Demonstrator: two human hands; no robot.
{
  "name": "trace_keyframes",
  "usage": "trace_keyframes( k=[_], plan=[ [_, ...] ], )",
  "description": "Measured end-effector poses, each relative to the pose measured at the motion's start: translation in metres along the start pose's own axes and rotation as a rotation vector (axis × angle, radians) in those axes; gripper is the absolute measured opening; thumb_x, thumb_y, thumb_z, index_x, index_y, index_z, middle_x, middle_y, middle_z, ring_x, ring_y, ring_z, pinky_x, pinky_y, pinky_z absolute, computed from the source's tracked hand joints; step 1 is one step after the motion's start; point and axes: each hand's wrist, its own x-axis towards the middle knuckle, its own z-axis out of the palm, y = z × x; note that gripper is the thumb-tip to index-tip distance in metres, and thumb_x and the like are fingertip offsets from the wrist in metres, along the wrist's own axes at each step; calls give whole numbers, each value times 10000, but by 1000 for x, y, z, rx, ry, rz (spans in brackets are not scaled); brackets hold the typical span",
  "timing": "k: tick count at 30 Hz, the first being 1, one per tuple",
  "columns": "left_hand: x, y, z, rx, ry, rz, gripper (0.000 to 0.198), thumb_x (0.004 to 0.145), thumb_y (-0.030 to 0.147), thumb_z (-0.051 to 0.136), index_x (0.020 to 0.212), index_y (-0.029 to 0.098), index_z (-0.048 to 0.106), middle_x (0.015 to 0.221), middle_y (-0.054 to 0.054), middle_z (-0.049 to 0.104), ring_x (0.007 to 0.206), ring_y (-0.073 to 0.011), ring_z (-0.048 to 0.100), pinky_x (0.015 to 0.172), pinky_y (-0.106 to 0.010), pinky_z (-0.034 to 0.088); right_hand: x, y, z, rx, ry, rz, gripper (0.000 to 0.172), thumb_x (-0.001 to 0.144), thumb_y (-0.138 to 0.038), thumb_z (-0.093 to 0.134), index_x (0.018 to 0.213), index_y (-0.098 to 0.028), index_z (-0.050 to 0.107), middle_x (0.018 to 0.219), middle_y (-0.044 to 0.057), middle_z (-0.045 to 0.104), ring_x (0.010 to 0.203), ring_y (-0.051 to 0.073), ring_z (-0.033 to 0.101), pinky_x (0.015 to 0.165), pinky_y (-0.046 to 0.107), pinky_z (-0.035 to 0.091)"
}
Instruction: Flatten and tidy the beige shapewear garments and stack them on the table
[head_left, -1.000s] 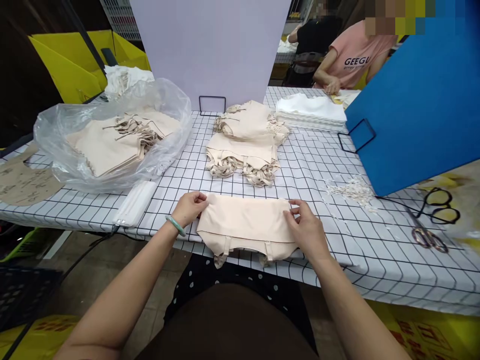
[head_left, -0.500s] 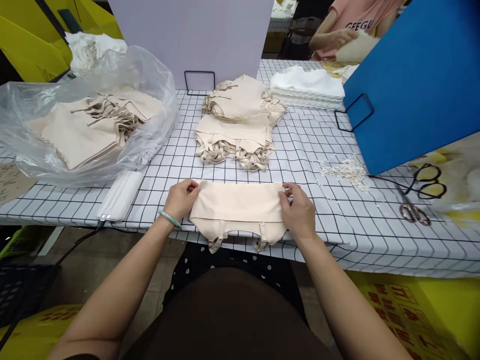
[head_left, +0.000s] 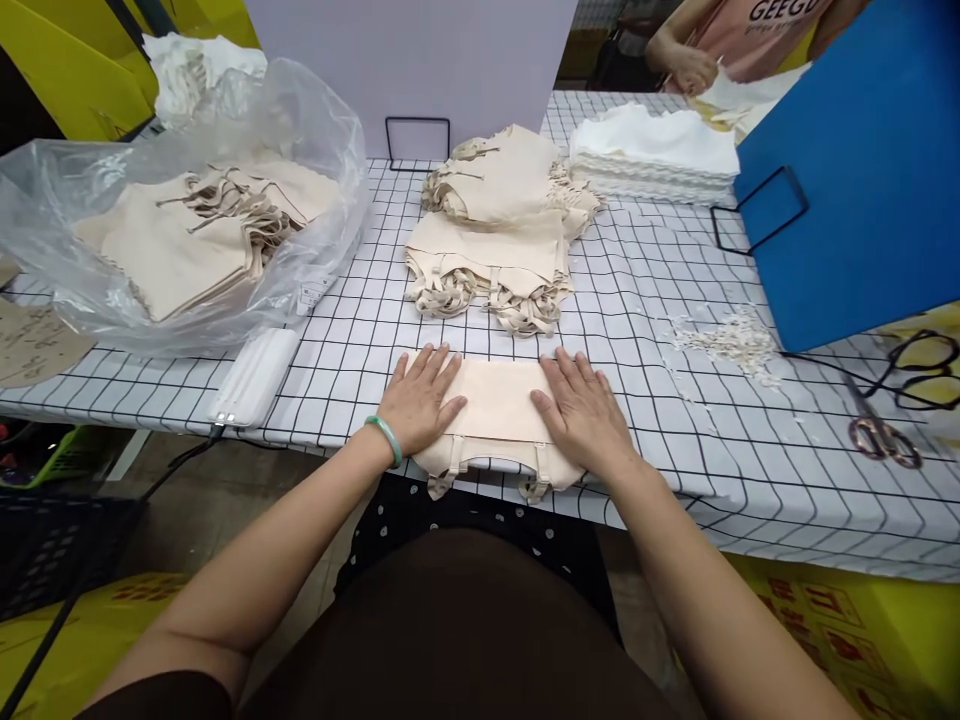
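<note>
A beige strapped top point(head_left: 501, 400) lies flat at the table's front edge, its two straps and lower part toward me. My left hand point(head_left: 422, 398) presses flat on its left side, fingers stretched out. On the right side my right hand point(head_left: 587, 412) rests the same way, palm down and fingers spread. Both hands cover the garment's outer ends. Just beyond them lies a stack of similar beige tops point(head_left: 487, 245) with straps bunched at the near side, and a second pile point(head_left: 517, 175) leans behind it.
A clear plastic bag point(head_left: 330, 200) holding more beige tops stands left, near a white power bank point(head_left: 259, 375) with a cable. White folded garments point(head_left: 652, 145), a blue board point(head_left: 862, 180), thread scraps point(head_left: 731, 340) and scissors point(head_left: 881, 435) are on the right. Across the table, a person handles white cloth.
My fingers have let go of the garment's upper corners. Both hands have moved inward and now lie flat on the cloth. The view has shifted slightly.
</note>
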Motion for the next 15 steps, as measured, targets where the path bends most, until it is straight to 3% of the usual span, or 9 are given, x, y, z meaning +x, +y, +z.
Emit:
trace_keyframes(
  k=[4,6,8,10,12,15],
  plan=[
    [-1,-19,-16,-199,2,32,590,975,441,444,1525,234,388,1645,-65,297,1545,-283,178,1253,-545,132,-1,4,-1,-9,-2,-8,636,1017,-548,276,1578,-250,305,1659,64,255,1536,298,195,1227,577,212],
    [-5,-38,-29,-369,182,-31,503,977,372,428,1454,223,481,1577,-75,428,1492,-246,325,1224,-459,279,-3,4,-3,-15,2,-8,632,1017,-537,287,1581,-250,296,1659,71,252,1534,305,200,1218,591,227],
    [-12,-56,-40,-490,430,-192,423,958,320,430,1325,180,588,1408,-111,590,1318,-228,532,1107,-381,437,-5,2,-6,-14,57,-3,629,1017,-519,308,1574,-226,308,1656,97,256,1532,329,197,1205,625,224],
    [-23,-65,-47,-548,518,-354,330,914,312,495,1151,156,665,1163,-106,704,1060,-213,654,949,-338,520,-7,-9,-11,26,169,-42,603,1012,-487,355,1534,-185,374,1623,142,322,1519,357,223,1188,655,228],
    [-33,-62,-48,-573,417,-432,229,872,325,564,973,164,692,943,-68,733,869,-196,665,822,-312,529,-7,-30,-16,138,255,-149,520,1003,-438,418,1439,-161,480,1504,173,491,1456,353,359,1167,624,303],
    [-39,-43,-46,-525,227,-439,201,838,380,631,793,187,663,764,-27,694,742,-185,629,685,-294,479,-3,-72,-21,386,243,-351,301,985,-333,491,1234,-197,592,1196,135,679,1180,289,602,1031,506,491]
  ],
)
